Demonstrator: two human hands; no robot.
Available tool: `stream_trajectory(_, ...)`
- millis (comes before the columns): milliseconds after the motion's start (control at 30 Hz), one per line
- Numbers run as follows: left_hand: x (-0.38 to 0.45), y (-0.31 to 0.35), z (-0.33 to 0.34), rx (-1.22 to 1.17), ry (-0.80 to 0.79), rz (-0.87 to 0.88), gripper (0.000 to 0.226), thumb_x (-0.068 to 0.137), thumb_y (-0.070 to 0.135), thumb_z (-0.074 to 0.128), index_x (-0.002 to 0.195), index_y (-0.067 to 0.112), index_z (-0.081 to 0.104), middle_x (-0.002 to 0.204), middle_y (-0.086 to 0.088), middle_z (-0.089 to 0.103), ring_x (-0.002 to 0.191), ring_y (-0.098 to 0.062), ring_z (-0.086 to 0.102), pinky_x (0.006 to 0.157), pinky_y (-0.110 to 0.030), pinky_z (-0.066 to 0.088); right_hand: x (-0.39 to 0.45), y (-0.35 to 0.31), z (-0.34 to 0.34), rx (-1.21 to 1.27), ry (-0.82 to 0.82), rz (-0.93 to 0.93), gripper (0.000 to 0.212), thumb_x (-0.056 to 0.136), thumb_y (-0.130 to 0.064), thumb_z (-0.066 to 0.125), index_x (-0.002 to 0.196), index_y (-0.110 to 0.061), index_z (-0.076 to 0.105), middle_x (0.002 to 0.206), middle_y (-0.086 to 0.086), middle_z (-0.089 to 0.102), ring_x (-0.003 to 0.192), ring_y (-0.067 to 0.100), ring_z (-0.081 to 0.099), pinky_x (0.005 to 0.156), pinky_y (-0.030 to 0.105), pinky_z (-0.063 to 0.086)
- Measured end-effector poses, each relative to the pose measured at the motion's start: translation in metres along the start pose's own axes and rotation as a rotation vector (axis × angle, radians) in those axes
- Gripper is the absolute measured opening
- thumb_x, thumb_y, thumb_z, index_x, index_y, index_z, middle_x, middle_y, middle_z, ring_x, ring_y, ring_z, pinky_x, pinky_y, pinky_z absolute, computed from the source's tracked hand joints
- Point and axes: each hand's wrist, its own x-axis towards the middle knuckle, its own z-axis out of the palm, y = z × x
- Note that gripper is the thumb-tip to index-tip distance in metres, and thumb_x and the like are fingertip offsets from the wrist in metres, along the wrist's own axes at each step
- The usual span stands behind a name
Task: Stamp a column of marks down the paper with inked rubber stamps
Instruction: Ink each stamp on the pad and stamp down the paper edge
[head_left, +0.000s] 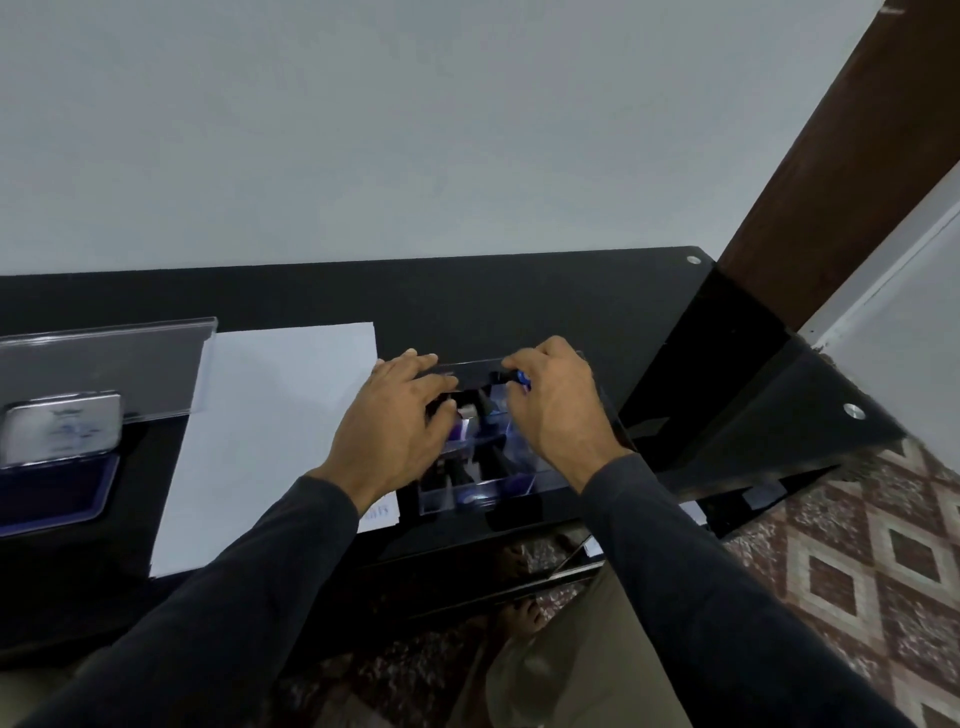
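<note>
Clear acrylic forms the compartmented stamp box (488, 493) on the black glass desk (519, 296), just right of the white paper (270, 415), which lies flat with a faint mark near its lower right corner. Both dark-sleeved forearms reach forward over the desk edge, the hands side by side above the box. The right hand (558, 405) arches over the box's far right part, fingers curled down, pinching a small stamp with a blue and black handle (517, 378) between thumb and fingertips. The left hand (392, 415) lies palm down across the box's left side and the paper's right edge, fingers loosely spread; whether it grips anything I cannot tell. More dark stamps stand in the compartments between the hands. At far left, an open ink pad tin (57, 467) shows its purple pad, in front of a clear plastic lid (104, 364).
</note>
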Motion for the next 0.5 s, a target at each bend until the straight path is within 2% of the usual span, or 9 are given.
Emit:
stream_trajectory(167,-0.027,-0.033,-0.032,0.045,0.048,-0.063,0.039,0.099,0.04,0.056,0.131,0.02,0.066,0.145,-0.004,0.057,0.138,-0.024,0.048,0.12,-0.047,0.031,0.005,-0.044,0.015,0.008,-0.001,-0.076,0.027,0.096,-0.014,0.056,0.121,-0.014,0.066,0.105,0.004,0.051,0.091,0.019,0.055,0.082,0.036,0.054)
stream_trajectory(267,-0.042,-0.053,-0.051,0.111,0.043,-0.131,0.043,0.099,0.044,0.055,0.137,0.025,0.061,0.15,0.001,0.053,0.141,-0.022,0.045,0.122,-0.044,0.022,0.008,-0.073,0.026,0.046,-0.027,-0.112,0.027,0.096,-0.015,0.056,0.122,-0.014,0.064,0.106,0.003,0.052,0.087,0.016,0.053,0.082,0.033,0.054)
stream_trajectory(400,-0.064,-0.077,-0.072,0.159,0.057,-0.182,0.047,0.1,0.045,0.055,0.142,0.024,0.055,0.151,0.001,0.051,0.143,-0.02,0.042,0.122,-0.046,0.027,0.011,-0.105,0.041,0.084,-0.059,-0.134,0.021,0.095,-0.011,0.058,0.113,-0.012,0.068,0.104,0.0,0.05,0.084,0.012,0.05,0.079,0.027,0.053)
stream_trajectory(500,-0.086,-0.101,-0.088,0.197,0.092,-0.233,0.05,0.099,0.045,0.056,0.143,0.022,0.054,0.151,-0.002,0.051,0.144,-0.024,0.041,0.122,-0.048,0.026,0.01,-0.135,0.055,0.133,-0.094,-0.181,0.026,0.094,-0.009,0.06,0.118,-0.012,0.068,0.109,0.002,0.051,0.089,0.012,0.053,0.083,0.026,0.053)
